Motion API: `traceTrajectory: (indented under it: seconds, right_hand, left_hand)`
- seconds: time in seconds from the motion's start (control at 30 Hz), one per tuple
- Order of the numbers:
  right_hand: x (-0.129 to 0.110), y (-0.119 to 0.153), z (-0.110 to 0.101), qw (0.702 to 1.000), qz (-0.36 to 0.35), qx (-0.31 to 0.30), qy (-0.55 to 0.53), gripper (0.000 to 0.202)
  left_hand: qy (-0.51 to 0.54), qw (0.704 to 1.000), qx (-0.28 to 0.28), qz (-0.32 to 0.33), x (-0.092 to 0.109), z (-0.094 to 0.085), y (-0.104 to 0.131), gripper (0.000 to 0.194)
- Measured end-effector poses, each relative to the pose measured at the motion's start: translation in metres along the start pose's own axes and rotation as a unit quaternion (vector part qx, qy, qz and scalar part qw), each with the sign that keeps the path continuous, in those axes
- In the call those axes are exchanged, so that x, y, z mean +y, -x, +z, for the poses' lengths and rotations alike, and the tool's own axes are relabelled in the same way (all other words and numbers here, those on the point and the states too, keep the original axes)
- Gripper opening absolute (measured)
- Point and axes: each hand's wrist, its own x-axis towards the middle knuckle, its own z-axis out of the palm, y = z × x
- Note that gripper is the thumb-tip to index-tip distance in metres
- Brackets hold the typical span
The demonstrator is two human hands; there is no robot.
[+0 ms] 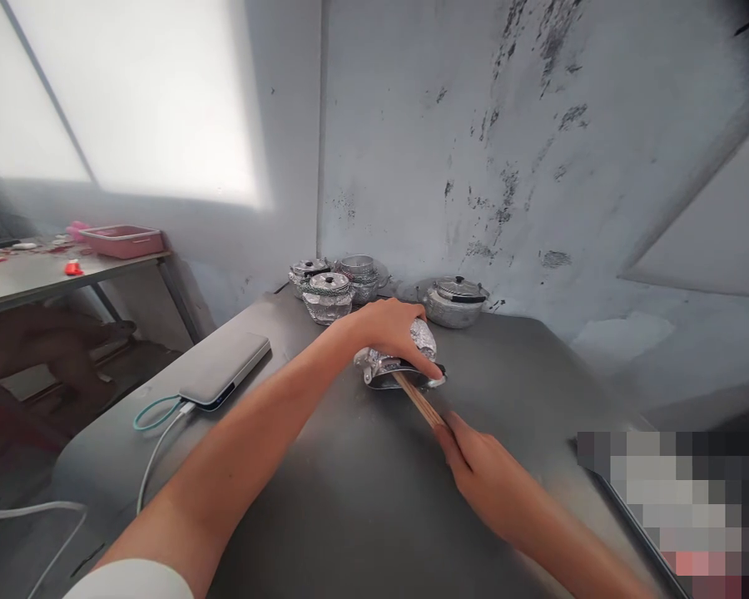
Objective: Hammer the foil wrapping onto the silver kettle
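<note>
Had the left hand [399, 329] spread pretty wide but gripping a tilted foil-covered pot [423, 337], thumb at the rim. Had the right hand [478, 462] closed round some wooden sticks [419, 401], far ends at its mouth. Was all happening mid-table [349, 466], in front of other pots [328, 299], with a power bank [228, 366] off left

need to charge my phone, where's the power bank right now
In the head view, the power bank lies on the left side of the gray table, beyond the left forearm, with cables at its near end.
</note>
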Motion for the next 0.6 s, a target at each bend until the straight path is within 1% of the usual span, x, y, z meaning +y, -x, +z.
traceTrajectory:
  seconds: [0.07,0.23,0.37,0.5,0.6]
  right_hand:
    - [0.0000,-0.0012,0.0011,1.000,-0.003,-0.003,0.000,0.038]
    - [-0.0008,-0.0015,0.0039,1.000,-0.002,-0.005,0.004,0.040]
    - [-0.0028,-0.0014,0.0070,1.000,0.009,0.023,0.014,0.035]
    - [-0.0008,-0.0032,0.0073,0.999,0.019,0.006,0.037,0.030]
    - [0.0014,-0.0032,0.0064,0.999,0.022,0.030,0.031,0.031]
  left_hand:
    - [0.000,1.000,-0.004,-0.006,0.0010,-0.0012,0.0006,0.108]
    - [-0.001,1.000,0.004,0.004,-0.0002,-0.0010,0.0004,0.105]
    - [-0.001,1.000,0.009,0.012,-0.0031,0.0002,-0.0008,0.104]
    - [-0.009,1.000,0.013,0.015,-0.0045,0.0007,-0.0017,0.101]
    - [-0.013,1.000,0.013,0.019,-0.0050,0.0015,-0.0025,0.104]
